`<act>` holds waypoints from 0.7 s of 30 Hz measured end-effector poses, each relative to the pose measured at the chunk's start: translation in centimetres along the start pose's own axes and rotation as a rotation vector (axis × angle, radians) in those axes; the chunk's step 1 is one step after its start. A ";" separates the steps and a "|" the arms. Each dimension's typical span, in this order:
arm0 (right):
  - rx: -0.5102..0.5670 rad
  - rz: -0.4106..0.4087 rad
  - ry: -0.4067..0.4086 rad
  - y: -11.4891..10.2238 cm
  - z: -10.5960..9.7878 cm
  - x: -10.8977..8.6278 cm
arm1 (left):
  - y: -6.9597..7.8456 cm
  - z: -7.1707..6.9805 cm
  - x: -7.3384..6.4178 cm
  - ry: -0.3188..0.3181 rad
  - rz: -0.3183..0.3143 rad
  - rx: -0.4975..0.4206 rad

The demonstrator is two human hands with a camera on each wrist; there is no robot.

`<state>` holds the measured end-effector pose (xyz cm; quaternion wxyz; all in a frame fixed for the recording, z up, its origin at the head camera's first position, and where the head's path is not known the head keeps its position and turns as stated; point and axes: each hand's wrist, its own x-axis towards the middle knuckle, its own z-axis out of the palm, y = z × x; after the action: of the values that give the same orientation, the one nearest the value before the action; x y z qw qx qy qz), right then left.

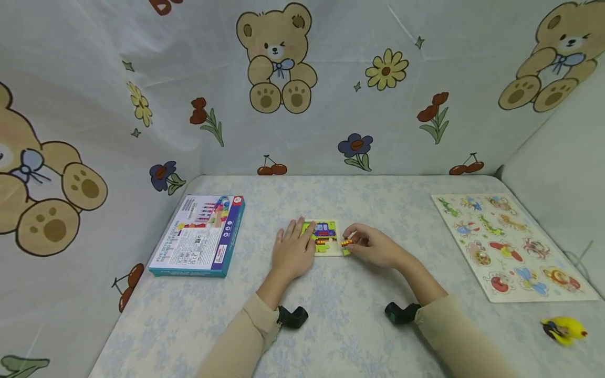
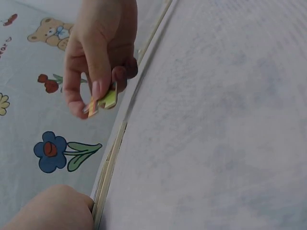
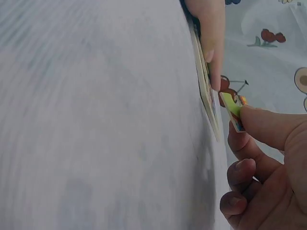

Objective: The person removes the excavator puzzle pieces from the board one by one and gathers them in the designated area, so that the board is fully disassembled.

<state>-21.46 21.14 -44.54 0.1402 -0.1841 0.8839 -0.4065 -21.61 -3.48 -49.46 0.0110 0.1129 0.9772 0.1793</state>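
Observation:
A small jigsaw board [image 1: 337, 231] with a blue and red vehicle picture lies flat in the middle of the table. On its left side rests my left hand [image 1: 292, 255], fingers spread and fairly straight, hiding part of the picture. My right hand [image 1: 375, 247] pinches a jigsaw piece [image 1: 346, 243] between thumb and finger by the board's right edge. The right wrist view shows that green and orange piece [image 3: 231, 106] tilted and raised off the table. Low in the left wrist view, part of my left hand [image 2: 53, 208] is beside the board's thin edge [image 2: 109, 167].
To the left lies a boxed set [image 1: 198, 236] with a blue side. A pale board with animal pictures [image 1: 512, 247] is at the right, and a small yellow toy [image 1: 564, 329] sits near the right front. A bear-print cloth [image 1: 321, 136] stands behind the table.

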 end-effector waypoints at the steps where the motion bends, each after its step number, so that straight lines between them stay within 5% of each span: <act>1: -0.003 0.014 0.005 0.4 -0.4 -0.5 | 0.0 0.0 0.0 0.001 0.001 0.001; 12: -0.051 0.119 0.133 5.8 -5.5 -6.8 | 0.2 -0.3 -0.1 0.002 -0.003 -0.008; 21: -0.174 0.252 0.205 7.5 -8.0 -10.0 | 0.2 -0.4 -0.2 0.008 0.008 -0.017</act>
<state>-17.32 35.34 -44.33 0.0826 -0.0407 0.9415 -0.3243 -21.36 -3.46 -49.03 0.0076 0.1159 0.9752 0.1882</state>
